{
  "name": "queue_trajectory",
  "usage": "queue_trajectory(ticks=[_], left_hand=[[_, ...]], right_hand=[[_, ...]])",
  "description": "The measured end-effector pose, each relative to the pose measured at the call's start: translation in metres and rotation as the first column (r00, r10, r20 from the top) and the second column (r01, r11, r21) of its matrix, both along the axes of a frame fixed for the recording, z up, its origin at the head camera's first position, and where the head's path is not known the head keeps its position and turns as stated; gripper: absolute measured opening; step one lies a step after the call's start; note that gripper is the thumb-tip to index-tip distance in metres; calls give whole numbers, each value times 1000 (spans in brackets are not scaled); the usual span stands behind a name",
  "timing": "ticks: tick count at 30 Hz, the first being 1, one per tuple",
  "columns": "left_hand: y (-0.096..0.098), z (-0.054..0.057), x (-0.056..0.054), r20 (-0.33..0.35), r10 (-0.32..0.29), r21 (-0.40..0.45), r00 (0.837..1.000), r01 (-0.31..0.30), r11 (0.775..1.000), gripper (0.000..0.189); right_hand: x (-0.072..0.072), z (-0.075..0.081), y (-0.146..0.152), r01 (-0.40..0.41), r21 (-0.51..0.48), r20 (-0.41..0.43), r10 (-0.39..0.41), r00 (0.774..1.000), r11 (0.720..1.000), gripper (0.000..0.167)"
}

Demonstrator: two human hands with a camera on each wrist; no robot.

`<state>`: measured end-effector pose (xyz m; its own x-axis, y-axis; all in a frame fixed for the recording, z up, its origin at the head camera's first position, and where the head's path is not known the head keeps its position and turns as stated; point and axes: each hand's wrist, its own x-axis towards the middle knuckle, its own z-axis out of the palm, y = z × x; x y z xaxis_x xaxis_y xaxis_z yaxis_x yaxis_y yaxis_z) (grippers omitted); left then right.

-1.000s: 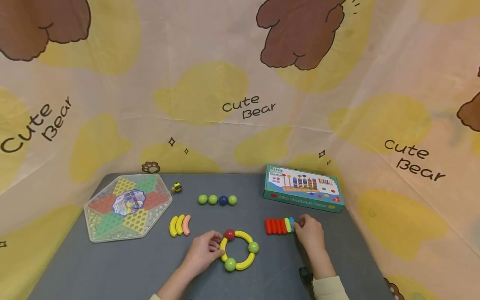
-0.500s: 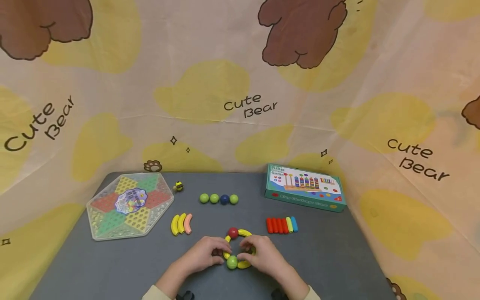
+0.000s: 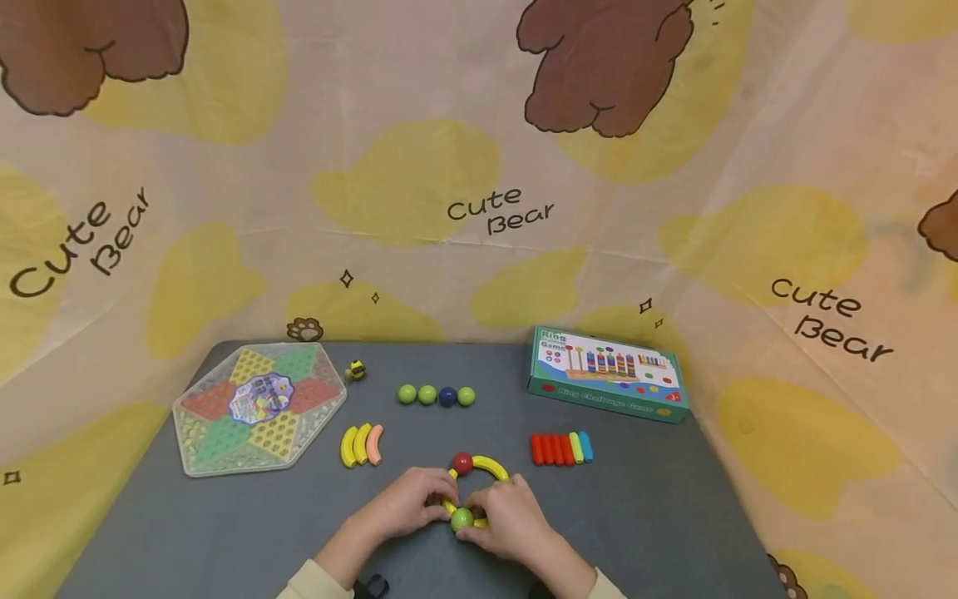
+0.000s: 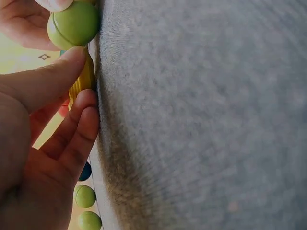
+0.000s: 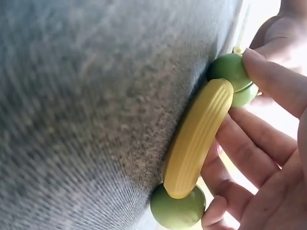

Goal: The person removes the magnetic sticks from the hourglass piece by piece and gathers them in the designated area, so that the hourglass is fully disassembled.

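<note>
A ring of yellow curved rods and balls lies on the grey table (image 3: pixel 299 549), partly covered by both hands. My left hand (image 3: pixel 412 503) pinches the left yellow curved rod (image 4: pixel 84 79) between thumb and fingers. With thumb and fingers, my right hand (image 3: pixel 512 520) holds the near green ball (image 3: pixel 461 520) beside it. A red ball (image 3: pixel 462 463) and another yellow curved rod (image 3: pixel 490 466) form the far side of the ring. In the right wrist view, the lower-right yellow curved rod (image 5: pixel 197 139) runs from the held ball to a second green ball (image 5: pixel 177 208), which the right hand hides in the head view.
Yellow and pink curved rods (image 3: pixel 361 445) lie left. Green and blue balls (image 3: pixel 427 395) line up behind. Red, green and blue rods (image 3: pixel 554 449) lie right, before a game box (image 3: pixel 608 374). A hexagonal game board (image 3: pixel 259 408) and a small bee figure (image 3: pixel 356 370) are back left.
My right hand has left the blue rod at the right, crossed to the ring and taken hold of the near green ball. My left hand stays at the ring's left side.
</note>
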<state>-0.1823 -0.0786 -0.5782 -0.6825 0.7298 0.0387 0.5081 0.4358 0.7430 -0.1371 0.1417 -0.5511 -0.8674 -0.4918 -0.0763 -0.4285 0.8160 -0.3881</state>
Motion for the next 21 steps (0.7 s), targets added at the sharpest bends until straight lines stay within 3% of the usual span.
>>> queue_trajectory(ticks=[6, 10, 13, 15, 18, 21], left_hand=[[-4, 0, 0, 11, -4, 4, 1000, 3, 1000, 15], [-5, 0, 1, 0, 111, 20, 994, -111, 994, 24], [-6, 1, 3, 1, 223, -6, 975, -223, 975, 47], [-5, 2, 4, 21, 262, -34, 965, -262, 965, 63], [-3, 3, 4, 65, 272, -71, 960, -268, 961, 74], [0, 1, 4, 94, 274, -88, 957, -267, 960, 75]], right_hand=[[-3, 2, 4, -49, -4, 27, 49, 998, 999, 28], [-8, 12, 8, -69, -77, 98, 77, 992, 995, 37], [-16, 23, 13, -17, -149, 149, 39, 988, 989, 39], [-23, 28, 15, 35, -179, 147, -8, 989, 983, 37], [-35, 28, 14, 102, -179, 97, -86, 992, 978, 35], [-47, 20, 10, 124, -188, 72, -112, 991, 974, 35]])
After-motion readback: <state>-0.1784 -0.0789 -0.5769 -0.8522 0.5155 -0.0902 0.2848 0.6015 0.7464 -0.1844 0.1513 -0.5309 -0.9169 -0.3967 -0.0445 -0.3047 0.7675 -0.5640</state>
